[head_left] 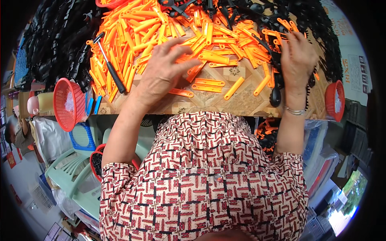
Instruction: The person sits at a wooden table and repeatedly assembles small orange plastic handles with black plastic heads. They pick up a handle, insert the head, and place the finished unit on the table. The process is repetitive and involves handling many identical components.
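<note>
My left hand (163, 72) hovers over the near part of the pile with its fingers spread and nothing in them. Beneath and beyond it lie many slim orange plastic handles (132, 32), each with a hole at one end. A few loose handles (234, 88) rest on the table in front of me. My right hand (298, 60) is at the right side of the pile, fingers bent down among orange handles (277, 34) and black plastic parts. The hand itself hides whatever is in its fingertips. A black spoon-shaped part (275, 94) lies beside my right wrist.
A hammer (108, 62) with a black grip lies across the orange pile at left. Black plastic parts are heaped at far left (56, 44) and far right (321, 32). Red baskets stand at the table's left (60, 105) and right (331, 107) ends. Green chairs (72, 172) stand below left.
</note>
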Demonstrator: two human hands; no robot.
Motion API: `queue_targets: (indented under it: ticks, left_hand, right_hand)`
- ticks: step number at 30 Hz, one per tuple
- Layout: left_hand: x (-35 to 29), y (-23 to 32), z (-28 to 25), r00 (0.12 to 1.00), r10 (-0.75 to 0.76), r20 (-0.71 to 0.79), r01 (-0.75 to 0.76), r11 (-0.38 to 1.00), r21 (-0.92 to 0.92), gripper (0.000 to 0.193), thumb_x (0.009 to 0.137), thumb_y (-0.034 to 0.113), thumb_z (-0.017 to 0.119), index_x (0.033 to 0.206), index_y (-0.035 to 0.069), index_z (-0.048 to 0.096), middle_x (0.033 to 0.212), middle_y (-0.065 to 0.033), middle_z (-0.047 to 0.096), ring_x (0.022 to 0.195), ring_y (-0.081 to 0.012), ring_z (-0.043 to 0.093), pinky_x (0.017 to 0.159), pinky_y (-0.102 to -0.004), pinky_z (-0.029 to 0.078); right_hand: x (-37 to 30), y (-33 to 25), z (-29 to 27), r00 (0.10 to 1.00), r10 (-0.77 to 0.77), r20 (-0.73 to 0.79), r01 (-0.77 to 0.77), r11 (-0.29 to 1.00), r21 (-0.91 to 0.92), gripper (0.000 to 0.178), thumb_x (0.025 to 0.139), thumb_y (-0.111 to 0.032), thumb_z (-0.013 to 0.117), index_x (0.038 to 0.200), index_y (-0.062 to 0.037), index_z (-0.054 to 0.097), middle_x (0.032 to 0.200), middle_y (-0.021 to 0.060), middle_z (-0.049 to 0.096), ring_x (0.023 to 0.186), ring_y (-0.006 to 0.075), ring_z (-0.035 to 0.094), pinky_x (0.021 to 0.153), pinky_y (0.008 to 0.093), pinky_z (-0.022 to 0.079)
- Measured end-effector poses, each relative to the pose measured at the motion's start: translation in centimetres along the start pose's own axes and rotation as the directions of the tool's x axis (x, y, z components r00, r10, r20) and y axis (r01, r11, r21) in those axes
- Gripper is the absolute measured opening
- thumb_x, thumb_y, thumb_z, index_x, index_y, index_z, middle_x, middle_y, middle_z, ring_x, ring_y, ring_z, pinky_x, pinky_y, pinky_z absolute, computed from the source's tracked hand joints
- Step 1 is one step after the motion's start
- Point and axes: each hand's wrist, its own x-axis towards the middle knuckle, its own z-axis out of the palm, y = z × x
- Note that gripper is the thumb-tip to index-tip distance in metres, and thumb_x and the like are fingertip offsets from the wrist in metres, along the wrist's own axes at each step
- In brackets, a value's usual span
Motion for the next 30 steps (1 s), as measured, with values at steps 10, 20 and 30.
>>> queue_targets:
  ticks: [10,20,30]
  left_hand:
    - [-1.0,-1.1,0.0,0.971,-0.216,-0.103,0.180,0.943,-0.281,0.020,0.090,0.008,0.069,0.110,0.010,0.069,0.119,-0.0071,0.066,0.124,-0.0281,0.059,0.103,-0.0386,0.047]
    - [0.9,-0.2,0.2,0.709,-0.705,-0.012,0.540,0.554,-0.633,0.017,0.098,0.018,0.069,0.106,0.003,0.068,0.094,-0.0076,0.069,0.080,-0.0169,0.066,0.077,-0.0309,0.053]
    - [-3.2,-2.5,0.0,0.793,-0.591,-0.145,0.379,0.666,-0.642,0.019,0.099,0.011,0.066,0.115,0.002,0.072,0.091,-0.0009,0.063,0.088,-0.0146,0.060,0.082,-0.0279,0.049]
  right_hand:
    - [-0.2,-8.3,0.0,0.962,-0.248,0.116,0.153,0.839,0.523,0.013,0.088,-0.020,0.073,0.095,-0.0107,0.070,0.097,0.0025,0.067,0.101,0.0195,0.061,0.093,0.0407,0.039]
    - [1.2,-12.4,0.8,0.962,-0.237,0.132,0.151,0.873,0.464,0.017,0.083,-0.025,0.078,0.090,-0.0115,0.069,0.092,0.0035,0.061,0.095,0.0208,0.058,0.090,0.0411,0.038]
    - [0.8,-12.0,1.1,0.909,-0.406,0.098,0.233,0.686,0.689,0.019,0.081,-0.010,0.071,0.100,-0.0123,0.068,0.095,0.0030,0.063,0.101,0.0218,0.059,0.094,0.0422,0.037]
